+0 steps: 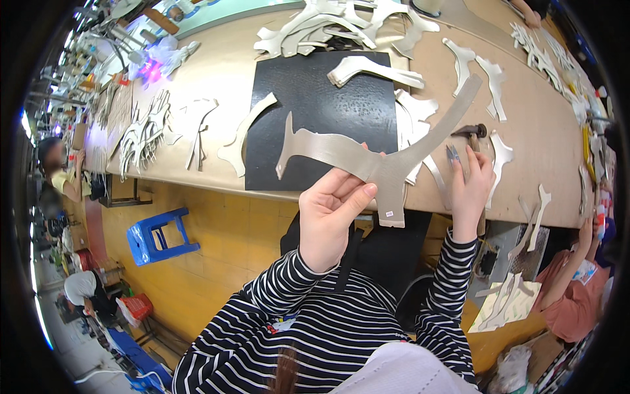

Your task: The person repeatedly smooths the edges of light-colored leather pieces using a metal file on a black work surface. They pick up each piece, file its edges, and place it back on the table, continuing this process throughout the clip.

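Note:
My left hand pinches a branching, grey-beige shoe-upper piece between thumb and fingers, raised over the near edge of the bench. A small label sits on its lower tab. My right hand is closed around small thread snips, their blades poking out past the thumb. Just beyond that hand lies the dark head of a hammer; part of its handle is covered by the hand. Under the raised piece, a black cutting board carries a stack of white pieces.
Piles of white pieces lie at the back, and loose strips at the left. More pieces are spread on the right. A blue stool stands on the floor at left. Co-workers sit at both sides, one in a pink top.

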`<action>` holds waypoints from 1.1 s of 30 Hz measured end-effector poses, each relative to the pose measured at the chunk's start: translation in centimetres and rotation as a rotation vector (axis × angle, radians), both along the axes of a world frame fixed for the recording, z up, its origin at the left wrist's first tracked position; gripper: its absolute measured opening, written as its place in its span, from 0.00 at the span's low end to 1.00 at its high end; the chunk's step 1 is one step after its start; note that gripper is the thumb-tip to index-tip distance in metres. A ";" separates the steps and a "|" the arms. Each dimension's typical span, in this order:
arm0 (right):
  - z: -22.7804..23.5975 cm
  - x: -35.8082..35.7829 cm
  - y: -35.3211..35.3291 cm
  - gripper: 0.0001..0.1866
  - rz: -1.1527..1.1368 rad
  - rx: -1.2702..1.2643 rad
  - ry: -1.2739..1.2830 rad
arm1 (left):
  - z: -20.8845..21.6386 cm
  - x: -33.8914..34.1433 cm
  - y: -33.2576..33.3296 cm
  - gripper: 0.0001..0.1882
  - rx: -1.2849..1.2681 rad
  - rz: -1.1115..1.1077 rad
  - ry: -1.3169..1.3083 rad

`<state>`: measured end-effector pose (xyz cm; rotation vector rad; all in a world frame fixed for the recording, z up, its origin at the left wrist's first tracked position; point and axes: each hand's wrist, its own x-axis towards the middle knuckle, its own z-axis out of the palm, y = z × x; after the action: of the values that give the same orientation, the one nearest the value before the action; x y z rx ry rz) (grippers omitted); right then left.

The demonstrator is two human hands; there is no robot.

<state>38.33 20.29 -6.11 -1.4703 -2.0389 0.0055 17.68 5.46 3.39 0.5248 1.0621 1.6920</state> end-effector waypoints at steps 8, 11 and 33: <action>6.8 -5.2 -6.3 0.13 0.533 -0.808 1.090 | -0.7 -0.1 -0.1 0.38 -0.002 -0.009 -0.070; 7.6 -7.1 -7.0 0.12 0.548 -0.904 1.222 | -1.0 0.1 -0.4 0.36 -0.036 -0.026 -0.019; 6.9 -10.8 -8.0 0.12 0.472 -1.500 1.513 | -1.4 -1.4 -2.2 0.15 0.058 0.178 -0.144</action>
<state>27.52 12.28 0.78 -0.7942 -0.7291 2.3434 16.32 3.21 1.95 0.3468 0.9809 1.8916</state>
